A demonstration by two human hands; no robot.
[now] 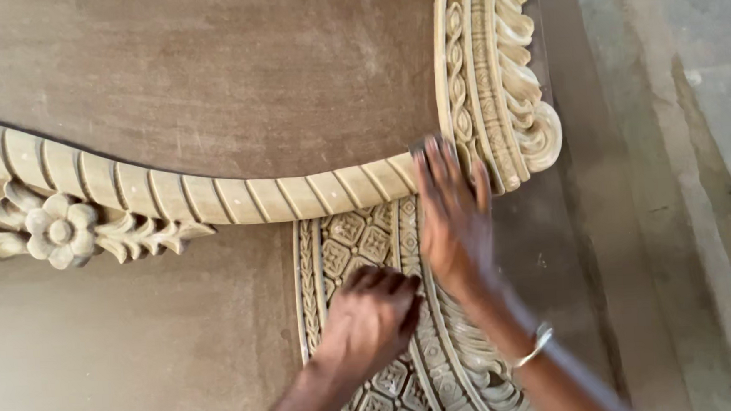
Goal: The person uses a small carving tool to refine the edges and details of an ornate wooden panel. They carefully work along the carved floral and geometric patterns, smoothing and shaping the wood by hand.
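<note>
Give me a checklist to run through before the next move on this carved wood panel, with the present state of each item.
1. Left hand braced on the lattice-carved panel: ok, it rests curled on the carving.
2. Right hand on the work: ok, fingers spread where the ribbed curved moulding meets the scrolled border.
3. Anything in the right hand's grip: cannot tell, the hand is blurred.
4. Moulding lies flat on the brown board: ok.
5. Flower carving away from both hands: ok.
6. Wrist bangle off the carving: ok.
</note>
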